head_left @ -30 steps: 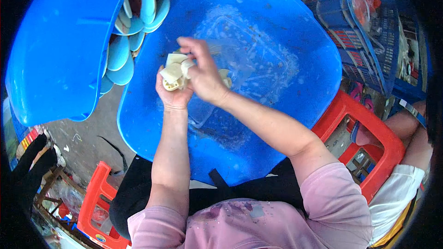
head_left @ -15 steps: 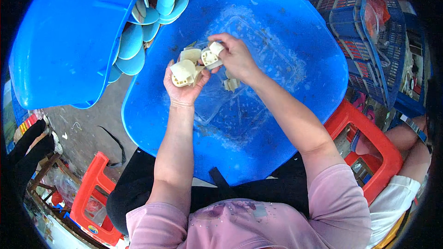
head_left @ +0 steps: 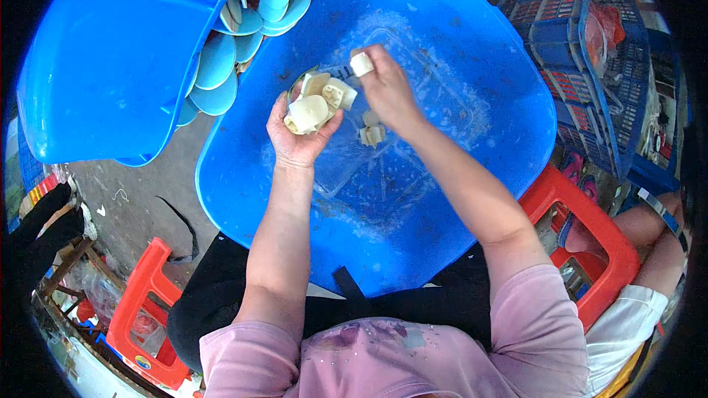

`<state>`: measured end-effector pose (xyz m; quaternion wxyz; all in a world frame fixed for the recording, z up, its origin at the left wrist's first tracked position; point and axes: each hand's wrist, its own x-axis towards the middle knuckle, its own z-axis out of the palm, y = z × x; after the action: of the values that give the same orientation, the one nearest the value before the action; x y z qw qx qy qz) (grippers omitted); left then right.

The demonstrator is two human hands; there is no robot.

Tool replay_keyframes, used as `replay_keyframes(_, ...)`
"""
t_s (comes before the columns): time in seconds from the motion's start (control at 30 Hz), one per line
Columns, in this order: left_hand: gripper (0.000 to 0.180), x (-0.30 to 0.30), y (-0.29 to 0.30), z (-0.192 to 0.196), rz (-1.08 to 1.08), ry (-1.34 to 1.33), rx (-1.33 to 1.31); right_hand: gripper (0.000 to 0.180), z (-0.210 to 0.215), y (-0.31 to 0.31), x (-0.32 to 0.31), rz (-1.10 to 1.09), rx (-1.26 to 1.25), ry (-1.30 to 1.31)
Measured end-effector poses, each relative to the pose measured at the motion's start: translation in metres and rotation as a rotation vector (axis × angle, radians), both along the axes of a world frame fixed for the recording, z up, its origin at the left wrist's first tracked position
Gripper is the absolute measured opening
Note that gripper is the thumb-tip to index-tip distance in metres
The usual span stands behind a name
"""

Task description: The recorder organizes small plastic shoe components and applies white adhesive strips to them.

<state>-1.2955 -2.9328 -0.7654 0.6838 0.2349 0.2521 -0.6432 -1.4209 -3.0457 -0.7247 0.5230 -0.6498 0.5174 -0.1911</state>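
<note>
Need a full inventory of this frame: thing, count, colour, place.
big tub: 1, blue, centre, under both hands
clear tray: 1, transparent, inside the big tub
second tub: 1, blue, upper left, tilted
oval shells: a stack, pale blue, spilling from the second tub
cream pieces: a few, cream, in the left hand
loose pieces: small cluster, cream, in the clear tray
crates: several, blue, upper right
stools: 2, red, right and lower left
left hand: cupped, holding the cream pieces
right hand: pinching one small cream piece
</note>
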Motion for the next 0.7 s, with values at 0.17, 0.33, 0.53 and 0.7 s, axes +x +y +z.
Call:
replay_keyframes(0.17,0.037,0.028,0.012,-0.005,0.012,-0.036,0.009,0.043,-0.004,0.001,-0.055,0.333,-0.587,0.468)
replay_keyframes(0.33,0.036,0.043,0.012,0.005,0.034,-0.096,-0.073,0.052,-0.027,0.012,-0.069,0.526,-0.032,0.309)
replay_keyframes(0.53,0.036,0.056,0.015,0.009,0.031,-0.141,-0.139,0.053,-0.004,0.071,-0.029,1.082,-0.157,0.334)
replay_keyframes(0.7,0.038,0.052,0.012,0.007,0.069,-0.122,-0.127,0.049,-0.052,0.086,-0.049,1.014,-0.802,0.430)
